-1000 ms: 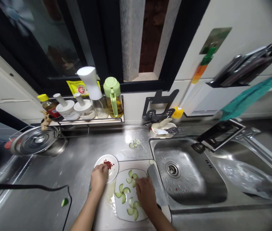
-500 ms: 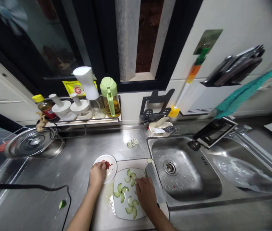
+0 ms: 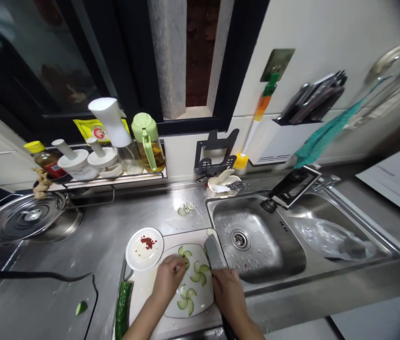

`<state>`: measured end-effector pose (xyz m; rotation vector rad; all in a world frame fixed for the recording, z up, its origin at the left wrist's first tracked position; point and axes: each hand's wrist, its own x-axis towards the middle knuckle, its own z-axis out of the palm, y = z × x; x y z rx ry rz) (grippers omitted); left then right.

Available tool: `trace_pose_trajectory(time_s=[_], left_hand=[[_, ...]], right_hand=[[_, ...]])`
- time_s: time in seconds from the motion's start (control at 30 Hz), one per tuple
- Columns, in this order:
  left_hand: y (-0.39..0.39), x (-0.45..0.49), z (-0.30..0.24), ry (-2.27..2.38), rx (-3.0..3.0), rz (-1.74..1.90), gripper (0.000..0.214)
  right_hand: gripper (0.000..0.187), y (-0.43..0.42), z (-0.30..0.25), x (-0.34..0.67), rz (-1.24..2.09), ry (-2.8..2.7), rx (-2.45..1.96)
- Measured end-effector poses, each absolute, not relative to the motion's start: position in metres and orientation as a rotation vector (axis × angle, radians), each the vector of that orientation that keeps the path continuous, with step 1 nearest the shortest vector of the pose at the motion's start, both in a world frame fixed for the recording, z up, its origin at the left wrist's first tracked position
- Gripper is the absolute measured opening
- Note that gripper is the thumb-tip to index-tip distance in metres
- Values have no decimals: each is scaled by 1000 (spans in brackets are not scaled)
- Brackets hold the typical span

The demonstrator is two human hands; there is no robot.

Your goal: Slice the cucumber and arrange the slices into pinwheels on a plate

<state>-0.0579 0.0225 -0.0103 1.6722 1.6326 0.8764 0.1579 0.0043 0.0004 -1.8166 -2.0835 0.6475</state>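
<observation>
A white squarish plate lies on the cutting board, with cucumber slices fanned into flower shapes on it. My left hand is over the plate's left side, thumb and finger pinched beside the upper flower; what they hold is too small to make out. A tiny red bit shows near those fingertips. Curled at the plate's right rim is my right hand, its fingertips on the edge. A round white plate at upper left carries small red pieces. A knife blade lies right of the squarish plate.
A cucumber length lies along the board's left edge, a cut end farther left. Thin slices lie behind the board. The sink is at right, a condiment shelf at back left, a lidded pot at far left.
My left hand has moved from the red pieces to above the squarish plate. My right hand has drawn back from over the slices to the plate's right rim. The view has shifted right.
</observation>
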Motion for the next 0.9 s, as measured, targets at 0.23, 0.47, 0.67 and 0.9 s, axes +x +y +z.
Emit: trace_pose_trajectory(time_s=[0.23, 0.47, 0.67, 0.9], left_hand=[[29, -31, -15, 1329, 2085, 574, 17], [41, -23, -10, 1160, 2372, 327, 21], [44, -21, -12, 1159, 2372, 250, 15], [44, -21, -12, 1164, 2367, 269, 17]], right_hand=[[25, -11, -4, 149, 654, -2081, -1849], [19, -11, -6, 141, 671, -2109, -1870], [22, -10, -9, 139, 682, -2124, -1859], [23, -7, -13, 135, 691, -2139, -1900]])
